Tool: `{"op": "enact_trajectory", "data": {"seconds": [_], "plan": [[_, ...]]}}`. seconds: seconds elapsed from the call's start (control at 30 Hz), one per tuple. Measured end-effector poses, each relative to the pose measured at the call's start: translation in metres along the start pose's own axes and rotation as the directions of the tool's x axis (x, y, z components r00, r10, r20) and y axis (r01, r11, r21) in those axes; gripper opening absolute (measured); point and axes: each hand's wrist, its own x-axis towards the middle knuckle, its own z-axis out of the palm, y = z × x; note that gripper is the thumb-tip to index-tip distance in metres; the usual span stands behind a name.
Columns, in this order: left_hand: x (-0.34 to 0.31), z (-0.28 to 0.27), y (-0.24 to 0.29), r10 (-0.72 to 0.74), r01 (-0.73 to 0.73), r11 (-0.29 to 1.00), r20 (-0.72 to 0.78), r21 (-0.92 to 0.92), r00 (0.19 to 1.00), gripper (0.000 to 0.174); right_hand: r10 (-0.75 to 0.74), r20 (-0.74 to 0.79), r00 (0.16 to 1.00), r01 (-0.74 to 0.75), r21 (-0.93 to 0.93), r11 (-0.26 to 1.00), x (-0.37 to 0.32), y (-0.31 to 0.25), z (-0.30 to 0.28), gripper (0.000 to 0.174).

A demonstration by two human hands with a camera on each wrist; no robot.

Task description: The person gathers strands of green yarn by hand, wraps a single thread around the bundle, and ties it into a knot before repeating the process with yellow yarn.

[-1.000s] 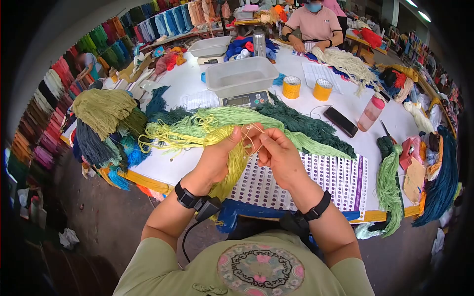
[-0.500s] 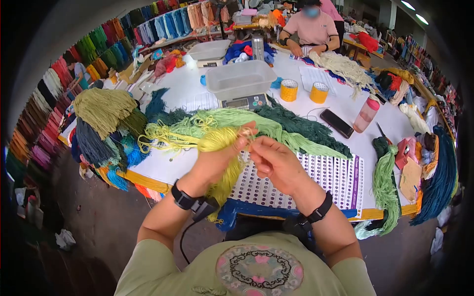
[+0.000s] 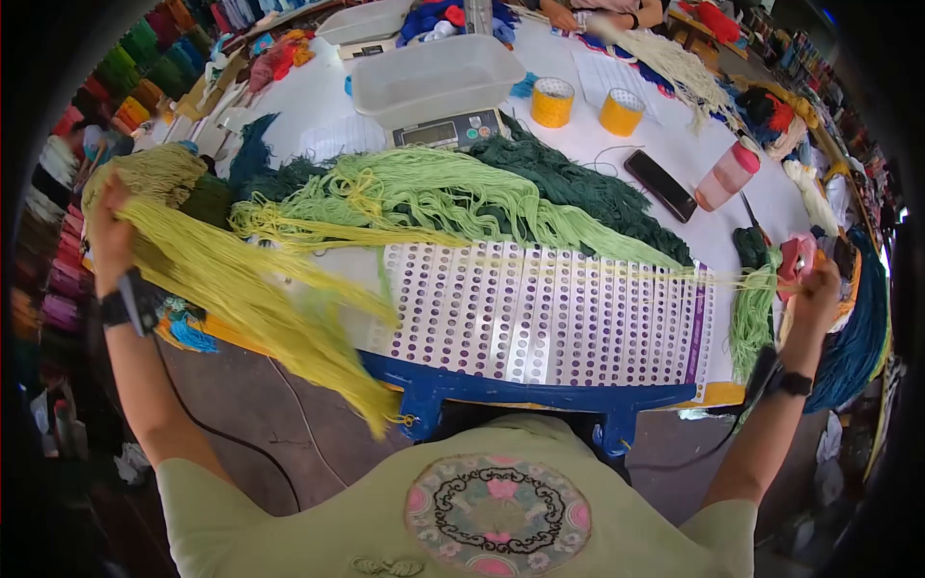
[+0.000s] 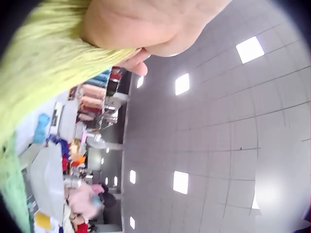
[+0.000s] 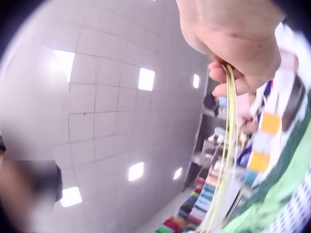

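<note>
The yellow-green yarn hank (image 3: 251,289) slants down past the near left edge of the surface (image 3: 318,96), gripped at its top in your left hand (image 3: 108,231), fingers curled round it. A few strands (image 3: 597,270) run taut across the punched sample card (image 3: 540,328) to your right hand (image 3: 817,289), which pinches their ends. Light green yarn (image 3: 434,197) lies just beyond the card.

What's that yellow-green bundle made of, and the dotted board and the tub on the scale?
Yellow-green bundle: soft matte yarn, perhaps wool or acrylic; it hangs in loose, separate strands. Dotted board: likely smooth white plastic or card; flat, with rows of purple dots. Tub: translucent plastic; glossy, light shows through.
</note>
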Motion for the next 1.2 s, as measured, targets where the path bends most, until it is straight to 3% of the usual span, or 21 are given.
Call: {"op": "enact_trajectory", "data": {"seconds": [0.03,0.1,0.13,0.17,0.23,0.27,0.3,0.37,0.4,0.47,0.5,0.57,0.63,0.7,0.83,0.9,0.97,1.03,1.07,1.1,1.2], "plan": [[0.113,-0.064,0.032,-0.058,0.079,0.997,0.569,-0.011,0.820,0.021,-0.050,0.005,0.999,0.050,-0.092,0.995,0.007,0.001,-0.007,0.009],[0.068,-0.007,0.027,-0.074,0.240,0.965,0.777,-0.101,0.625,0.020,-0.154,0.038,0.987,0.159,-0.264,0.951,0.026,0.003,-0.014,0.012],[0.027,0.019,0.001,-0.006,0.148,0.982,0.752,-0.121,0.659,0.023,-0.200,0.059,0.978,0.208,-0.343,0.916,0.032,0.004,-0.014,0.015],[-0.018,0.046,-0.028,0.066,0.051,0.989,0.729,-0.137,0.681,0.026,-0.086,0.100,0.991,0.115,-0.346,0.931,-0.009,0.013,0.056,0.013],[-0.089,0.086,-0.080,-0.082,0.155,0.985,0.576,-0.080,0.814,0.037,0.362,0.422,0.831,-0.048,-0.594,0.803,-0.069,0.038,0.148,0.010],[-0.110,0.094,-0.105,-0.168,0.244,0.969,0.641,-0.030,0.749,0.041,0.480,0.610,0.631,0.014,-0.628,0.778,-0.070,0.080,0.154,0.011],[-0.126,0.098,-0.132,-0.250,0.325,0.945,0.697,0.026,0.672,0.045,0.700,0.526,0.483,-0.137,-0.745,0.653,-0.093,0.080,0.184,0.022],[-0.152,0.094,-0.182,-0.382,0.412,0.898,0.736,0.153,0.559,0.045,0.793,0.519,0.318,-0.253,-0.760,0.599,-0.102,0.128,0.201,0.011],[-0.161,0.089,-0.207,-0.428,0.464,0.866,0.759,0.189,0.490,0.042,0.793,0.519,0.319,-0.254,-0.759,0.599,-0.095,0.148,0.200,0.011],[-0.181,0.077,-0.245,-0.537,0.551,0.784,0.757,0.285,0.373,0.037,0.555,0.454,0.698,-0.432,-0.351,0.831,-0.079,0.174,0.203,0.008],[-0.193,0.074,-0.254,-0.599,0.587,0.735,0.730,0.339,0.329,0.035,0.558,0.455,0.694,-0.434,-0.354,0.829,-0.077,0.168,0.207,0.008],[-0.215,0.070,-0.263,-0.708,0.503,0.685,0.646,0.527,0.287,0.030,0.426,0.265,0.865,-0.268,-0.473,0.839,-0.073,0.156,0.214,0.013],[-0.224,0.064,-0.278,-0.738,0.521,0.648,0.628,0.556,0.247,0.026,0.368,0.354,0.860,-0.167,-0.486,0.858,-0.087,0.158,0.218,0.013],[-0.236,0.063,-0.289,-0.765,0.535,0.610,0.609,0.584,0.209,0.024,0.576,0.597,0.559,-0.207,-0.572,0.793,-0.119,0.141,0.239,0.011],[-0.252,0.067,-0.306,-0.753,0.424,0.653,0.601,0.628,0.269,0.017,0.435,0.655,0.617,-0.019,-0.541,0.841,-0.126,0.217,0.246,0.011],[-0.255,0.070,-0.308,-0.829,0.268,0.534,0.434,0.802,0.354,0.016,0.144,0.554,0.820,0.307,-0.638,0.706,-0.126,0.190,0.257,0.013],[-0.260,0.070,-0.309,-0.844,0.221,0.482,0.382,0.848,0.376,0.015,0.268,0.555,0.787,0.148,-0.593,0.792,-0.135,0.177,0.262,0.012],[-0.264,0.070,-0.320,-0.854,-0.074,0.381,0.381,0.922,0.355,0.014,0.301,0.741,0.601,0.346,-0.580,0.738,-0.147,0.188,0.261,0.010],[-0.268,0.069,-0.321,-0.792,-0.233,0.417,0.476,0.879,0.382,0.014,0.162,0.788,0.594,0.538,-0.538,0.649,-0.150,0.209,0.256,0.006],[-0.270,0.064,-0.327,-0.791,-0.236,0.418,0.479,0.877,0.381,0.014,0.159,0.787,0.596,0.538,-0.538,0.649,-0.153,0.210,0.253,0.006],[-0.278,0.055,-0.335,-0.442,-0.473,0.634,0.789,0.611,0.427,0.018,0.201,0.759,0.620,0.585,-0.617,0.527,-0.158,0.210,0.252,0.007]]}}
